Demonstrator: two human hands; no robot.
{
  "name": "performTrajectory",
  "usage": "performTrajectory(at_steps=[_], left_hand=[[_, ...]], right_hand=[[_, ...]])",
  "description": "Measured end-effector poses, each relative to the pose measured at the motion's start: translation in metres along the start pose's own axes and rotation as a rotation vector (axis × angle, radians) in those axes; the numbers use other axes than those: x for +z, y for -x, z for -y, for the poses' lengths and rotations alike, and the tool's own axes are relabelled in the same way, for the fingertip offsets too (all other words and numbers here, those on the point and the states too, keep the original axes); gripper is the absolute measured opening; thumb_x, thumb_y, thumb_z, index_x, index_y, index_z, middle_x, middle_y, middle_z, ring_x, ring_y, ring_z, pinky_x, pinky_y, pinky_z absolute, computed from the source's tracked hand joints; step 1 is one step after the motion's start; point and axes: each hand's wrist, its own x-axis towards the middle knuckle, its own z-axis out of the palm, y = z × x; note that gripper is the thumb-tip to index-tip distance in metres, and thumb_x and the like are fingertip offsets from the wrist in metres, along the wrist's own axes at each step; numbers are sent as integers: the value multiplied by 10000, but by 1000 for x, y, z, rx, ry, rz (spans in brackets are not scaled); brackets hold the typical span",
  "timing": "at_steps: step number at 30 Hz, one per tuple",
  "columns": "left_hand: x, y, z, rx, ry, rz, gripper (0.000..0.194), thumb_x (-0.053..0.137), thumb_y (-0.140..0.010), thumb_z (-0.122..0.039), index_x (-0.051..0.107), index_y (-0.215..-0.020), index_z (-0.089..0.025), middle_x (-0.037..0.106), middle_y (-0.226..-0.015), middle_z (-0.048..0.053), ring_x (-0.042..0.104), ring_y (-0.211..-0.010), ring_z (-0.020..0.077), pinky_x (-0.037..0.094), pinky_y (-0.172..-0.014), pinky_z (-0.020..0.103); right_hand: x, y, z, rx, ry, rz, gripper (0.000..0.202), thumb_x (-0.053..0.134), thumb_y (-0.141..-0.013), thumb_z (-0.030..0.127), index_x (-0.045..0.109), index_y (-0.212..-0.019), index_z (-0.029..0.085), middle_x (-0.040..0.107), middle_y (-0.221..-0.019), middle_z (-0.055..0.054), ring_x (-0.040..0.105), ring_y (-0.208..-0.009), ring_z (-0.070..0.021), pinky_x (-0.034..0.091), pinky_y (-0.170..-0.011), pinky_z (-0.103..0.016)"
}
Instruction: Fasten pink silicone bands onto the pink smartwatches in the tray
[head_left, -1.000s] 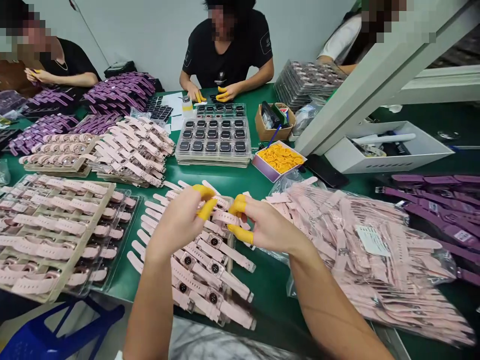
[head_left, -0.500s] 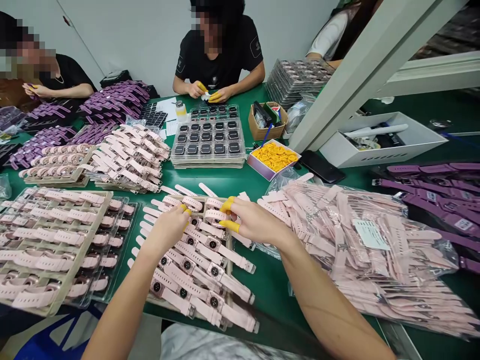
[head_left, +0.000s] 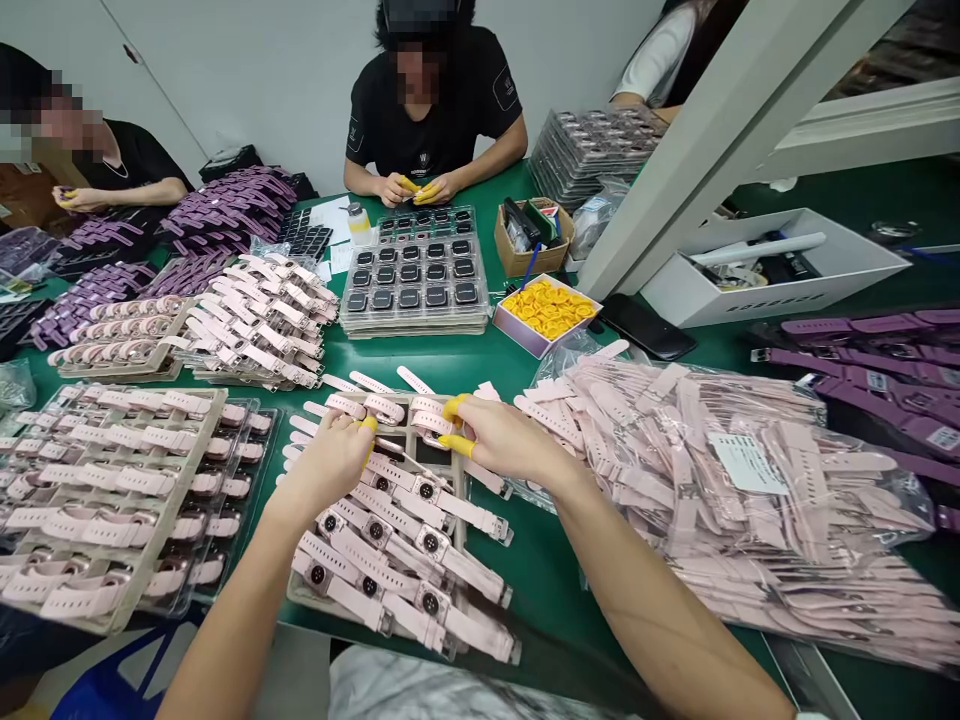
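Green worktable [head_left: 525,560], crowded with watch trays. Left hand [head_left: 330,465] and right hand [head_left: 506,440], yellow finger cots on, both pinch a pink watch [head_left: 401,445] over the beige tray [head_left: 420,470].

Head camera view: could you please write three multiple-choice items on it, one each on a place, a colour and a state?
1. Where is the box of yellow finger cots?
A. right of the stacked trays of black watch faces
B. under the bag of pink straps
C. on the floor

2. What colour are the straps in the tray under the hands?
A. purple
B. pink
C. black

3. How is the left hand?
A. flat on bare table
B. raised high
C. down on the tray's watches

Answers: 1 A, it stands beside them; 2 B, all pink; 3 C, fingertips among watches, near the right hand.
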Motion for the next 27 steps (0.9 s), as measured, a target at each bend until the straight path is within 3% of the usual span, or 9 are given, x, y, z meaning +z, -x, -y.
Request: performTrajectory(at_steps=[3,6,11,15,17,18,21,23,27], left_hand=[[-10,9,-4,-1,-3,-8,412,349,-779,132,595,-959,-146,672,-815,56,631,-724,215,400,-1124,470],[-30,26,-8,-58,-4,-33,330,380,-840,75,579,-885,-184,653,-793,57,617,-702,232,508,-861,376],[-69,57,-8,-276,104,-118,161,479,-922,-187,623,-985,-225,671,-745,53,631,-698,280,431,-623,334],[-84,55,-12,-237,219,-318,160,540,-873,-351,647,-941,-252,639,-629,32,565,-538,259,329,-523,318],[-86,47,-18,-216,238,-408,143,549,-864,-358,646,-892,-256,598,-567,19,518,-476,237,265,-490,310],[-86,44,-20,-229,246,-438,148,544,-873,-357,650,-892,-256,588,-552,14,511,-464,231,253,-484,307],[-77,44,-16,-322,287,-471,207,541,-902,-391,681,-961,-251,620,-562,11,549,-471,231,289,-472,291],[-66,57,-3,-371,339,-424,248,561,-896,-415,708,-1017,-256,689,-628,24,608,-519,242,347,-477,282],[-48,91,28,-379,524,-253,287,599,-889,-487,765,-986,-274,785,-786,50,689,-609,242,452,-498,263]], right_hand=[[3,-1,1,-49,-14,19,125,610,-990,300,572,-907,215,680,-974,-49,613,-801,-205,373,-634,-278],[7,-2,2,-54,13,70,118,616,-986,288,574,-902,217,686,-960,-47,622,-814,-211,368,-622,-278],[2,3,3,40,30,176,100,684,-927,221,643,-1017,207,691,-1096,-81,662,-904,-238,453,-699,-298],[-13,19,16,18,-325,-58,252,529,-1032,341,628,-1226,215,689,-1198,-105,672,-1049,-266,525,-889,-382],[-16,25,28,-88,-589,-116,338,453,-1064,430,590,-1305,238,692,-1228,-90,672,-1084,-257,547,-905,-386],[-16,26,34,-145,-655,-62,340,461,-1060,457,599,-1287,246,703,-1196,-77,680,-1045,-247,560,-870,-373],[-11,25,42,-172,-551,96,276,472,-1061,424,659,-1003,230,705,-932,-42,657,-830,-214,543,-743,-346],[-12,23,38,-128,-406,34,315,446,-1068,347,625,-844,216,665,-884,-52,623,-811,-216,522,-748,-359],[-22,23,27,-181,-318,21,291,512,-1038,326,639,-807,204,632,-1008,-86,611,-874,-227,519,-787,-371]])
